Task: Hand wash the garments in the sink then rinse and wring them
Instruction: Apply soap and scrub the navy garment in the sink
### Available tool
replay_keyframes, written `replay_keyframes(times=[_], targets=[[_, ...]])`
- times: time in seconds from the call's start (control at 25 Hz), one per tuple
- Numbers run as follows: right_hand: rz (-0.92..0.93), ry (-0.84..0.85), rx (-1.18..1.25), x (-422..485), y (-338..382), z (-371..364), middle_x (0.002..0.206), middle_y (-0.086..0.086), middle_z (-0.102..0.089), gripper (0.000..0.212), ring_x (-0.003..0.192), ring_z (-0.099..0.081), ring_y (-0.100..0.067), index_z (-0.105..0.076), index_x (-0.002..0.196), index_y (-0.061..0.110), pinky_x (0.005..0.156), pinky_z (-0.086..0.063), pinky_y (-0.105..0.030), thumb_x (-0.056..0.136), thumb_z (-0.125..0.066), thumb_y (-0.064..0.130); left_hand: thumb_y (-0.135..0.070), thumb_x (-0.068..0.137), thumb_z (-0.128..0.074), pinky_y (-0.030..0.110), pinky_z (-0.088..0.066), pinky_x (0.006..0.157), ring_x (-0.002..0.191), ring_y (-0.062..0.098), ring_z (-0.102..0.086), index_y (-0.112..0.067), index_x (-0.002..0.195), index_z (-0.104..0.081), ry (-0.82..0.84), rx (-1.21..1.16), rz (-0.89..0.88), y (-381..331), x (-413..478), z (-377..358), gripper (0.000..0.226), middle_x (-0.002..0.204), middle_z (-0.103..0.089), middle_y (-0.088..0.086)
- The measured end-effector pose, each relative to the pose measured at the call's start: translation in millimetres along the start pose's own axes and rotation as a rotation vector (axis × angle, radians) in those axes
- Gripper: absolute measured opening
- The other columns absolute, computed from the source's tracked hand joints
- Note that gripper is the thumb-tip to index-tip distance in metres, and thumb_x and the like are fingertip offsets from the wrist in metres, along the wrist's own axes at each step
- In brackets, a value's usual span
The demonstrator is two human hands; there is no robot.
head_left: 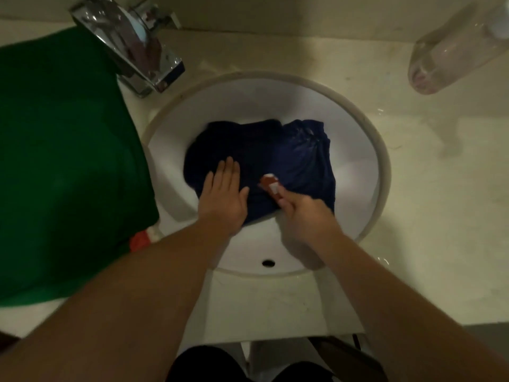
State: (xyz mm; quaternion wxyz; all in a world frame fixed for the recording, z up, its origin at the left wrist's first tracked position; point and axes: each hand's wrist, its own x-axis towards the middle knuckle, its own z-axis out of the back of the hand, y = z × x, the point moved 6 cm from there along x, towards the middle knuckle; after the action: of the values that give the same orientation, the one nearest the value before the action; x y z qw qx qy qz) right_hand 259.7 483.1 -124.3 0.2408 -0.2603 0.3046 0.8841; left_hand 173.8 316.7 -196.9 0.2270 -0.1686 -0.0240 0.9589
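Sink basin (355,175) holds the navy garment (297,158), flat-fingered left grip (224,194) pinning it steady while the right grip (303,213), at 5 o'clock, clutches a red-and-white soap piece (271,186).

Left hand (224,198) flat on navy garment (289,158); right hand (301,213) grips packet (271,186).

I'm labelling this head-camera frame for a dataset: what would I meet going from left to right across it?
Green cloth → left hand → small red-and-white item, gripped by the right hand → clear bottle.
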Motion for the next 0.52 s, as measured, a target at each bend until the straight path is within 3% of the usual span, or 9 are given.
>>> replay_keyframes(times=[0.08,0.16,0.24,0.36,0.44,0.52], targets=[[-0.192,-0.040,-0.095,9.2,-33.2,26.0,0.099,-0.013,-0.063,0.042,0.087,-0.059,-0.035,-0.054,0.146,0.039,0.083,-0.046,-0.041,0.109,-0.037,0.048,-0.043,0.107,-0.010,0.045,-0.001,0.126,0.157,0.020,0.000,-0.013,0.163,-0.002,0.033,0.048,-0.027,15.8,5.2,2.4,0.064,0.171,0.002,0.003],[-0.278,-0.067,-0.066,7.9,-36.5,37.8,0.108,-0.014,-0.065,0.042,0.094,-0.062,-0.035,-0.050,0.148,0.042,0.089,-0.050,-0.043,0.109,-0.036,0.047,-0.045,0.107,-0.011,0.045,0.002,0.126,0.157,0.019,0.004,-0.015,0.163,0.002,0.049,0.055,-0.020,22.2,7.8,4.0,0.065,0.171,0.006,0.001],[-0.086,-0.015,-0.021,3.6,3.5,18.4,0.120,-0.010,-0.068,0.043,0.099,-0.065,-0.033,-0.043,0.150,0.045,0.095,-0.052,-0.045,0.107,-0.041,0.042,-0.046,0.107,-0.011,0.045,0.002,0.126,0.157,0.020,0.006,-0.015,0.163,0.004,0.060,0.062,-0.002,20.7,5.9,1.0,0.065,0.171,0.008,0.001],[0.114,0.133,-0.156,-20.5,32.7,-12.3,0.116,-0.005,-0.066,0.052,0.098,-0.064,-0.034,-0.034,0.151,0.049,0.094,-0.055,-0.048,0.104,-0.053,0.035,-0.045,0.106,-0.008,0.044,0.002,0.126,0.157,0.018,0.006,-0.018,0.162,0.004,0.057,0.079,-0.012,23.1,4.7,-0.2,0.064,0.171,0.008,-0.001],[-0.077,0.065,-0.272,-6.5,-7.8,16.6,0.105,-0.007,-0.065,0.039,0.091,-0.064,-0.032,-0.051,0.141,0.036,0.091,-0.055,-0.048,0.102,-0.055,0.037,-0.044,0.106,-0.008,0.044,0.001,0.126,0.157,0.018,0.006,-0.019,0.163,0.005,0.050,0.055,-0.015,26.5,7.7,1.4,0.063,0.171,0.009,-0.002],[-0.271,-0.012,-0.259,4.4,-42.9,58.5,0.099,-0.010,-0.063,0.035,0.089,-0.063,-0.033,-0.057,0.138,0.024,0.089,-0.053,-0.046,0.107,-0.047,0.036,-0.044,0.105,-0.007,0.045,0.000,0.126,0.157,0.018,0.005,-0.018,0.163,0.004,0.041,0.051,-0.012,26.0,8.2,1.6,0.064,0.171,0.007,-0.002]])
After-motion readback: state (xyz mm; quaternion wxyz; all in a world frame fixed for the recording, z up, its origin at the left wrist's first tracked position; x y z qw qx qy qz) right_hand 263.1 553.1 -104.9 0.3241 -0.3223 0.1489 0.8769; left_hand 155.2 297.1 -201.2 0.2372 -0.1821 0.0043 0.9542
